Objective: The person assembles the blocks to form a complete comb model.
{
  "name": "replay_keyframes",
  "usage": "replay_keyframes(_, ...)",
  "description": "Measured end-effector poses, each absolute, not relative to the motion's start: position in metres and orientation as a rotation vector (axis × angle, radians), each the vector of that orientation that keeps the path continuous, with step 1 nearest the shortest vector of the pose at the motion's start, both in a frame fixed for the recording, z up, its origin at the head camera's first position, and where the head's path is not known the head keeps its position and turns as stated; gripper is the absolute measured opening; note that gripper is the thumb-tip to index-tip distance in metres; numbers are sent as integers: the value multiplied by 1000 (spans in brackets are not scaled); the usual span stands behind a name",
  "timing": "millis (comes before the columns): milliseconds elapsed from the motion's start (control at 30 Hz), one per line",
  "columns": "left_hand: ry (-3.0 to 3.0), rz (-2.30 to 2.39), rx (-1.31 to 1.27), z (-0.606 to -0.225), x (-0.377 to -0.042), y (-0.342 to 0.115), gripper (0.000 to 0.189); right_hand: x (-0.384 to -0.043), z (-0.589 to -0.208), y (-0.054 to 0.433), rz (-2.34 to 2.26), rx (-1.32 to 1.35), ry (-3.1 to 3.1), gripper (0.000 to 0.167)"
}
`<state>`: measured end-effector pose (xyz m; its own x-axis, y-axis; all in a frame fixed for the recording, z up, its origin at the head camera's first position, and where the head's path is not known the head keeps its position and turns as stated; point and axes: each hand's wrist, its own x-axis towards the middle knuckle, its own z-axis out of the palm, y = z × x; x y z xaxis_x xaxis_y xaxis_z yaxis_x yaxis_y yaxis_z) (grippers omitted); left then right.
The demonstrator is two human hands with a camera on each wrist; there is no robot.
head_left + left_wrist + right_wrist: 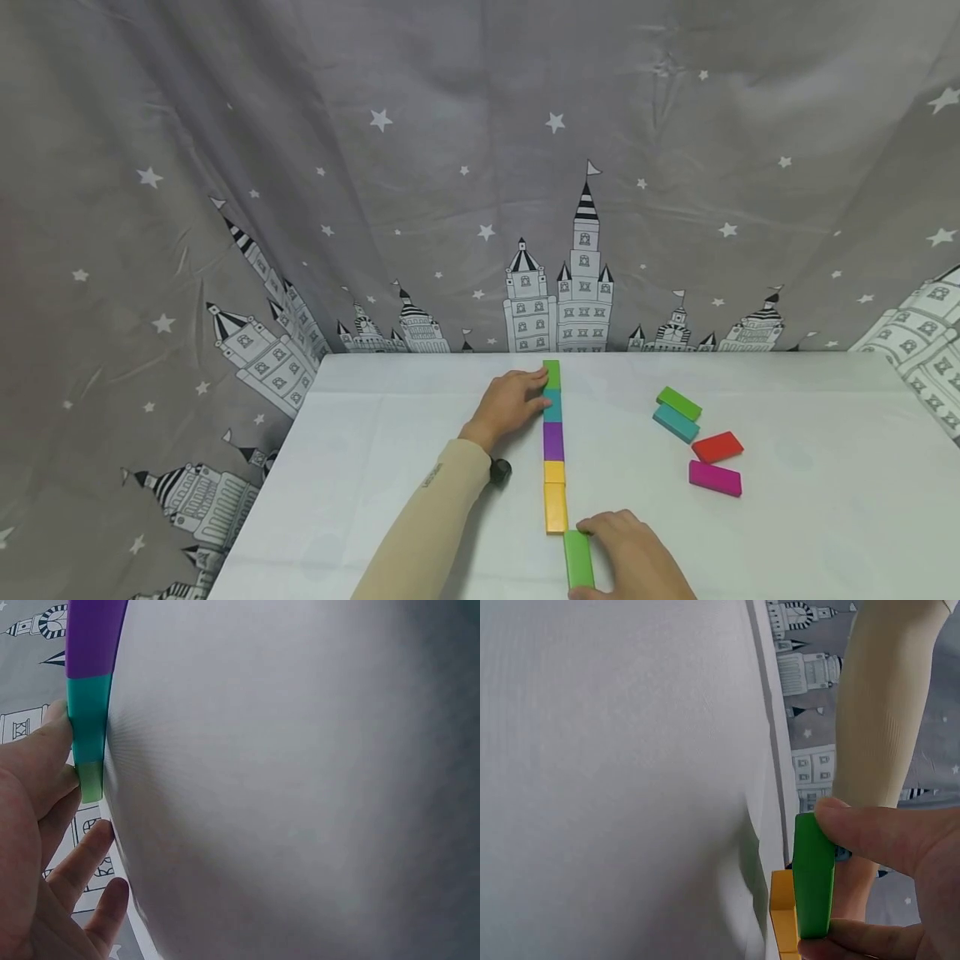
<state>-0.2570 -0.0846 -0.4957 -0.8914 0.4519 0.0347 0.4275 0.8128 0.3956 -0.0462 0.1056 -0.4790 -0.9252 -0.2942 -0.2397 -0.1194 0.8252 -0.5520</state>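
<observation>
The right hand (633,557) pinches the green block (579,560), likely light, stiff and smooth, soundly by its ends, beside the row (553,442), whose far end the left hand (508,407) touches, fingers loosely spread.

Touching the fingers (84,859) at one edge: teal block (90,716), then green block (91,783); farther from the fingers, in line, purple block (95,637); behind the fingers, printed cloth (30,671); beside them, white tabletop (285,780).
</observation>
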Motion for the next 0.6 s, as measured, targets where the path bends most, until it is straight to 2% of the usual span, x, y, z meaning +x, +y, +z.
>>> replay_keyframes(600, 2936, 609, 709, -496, -258, -84, 52, -52, -487, 89, -690, -314, 2606, 71)
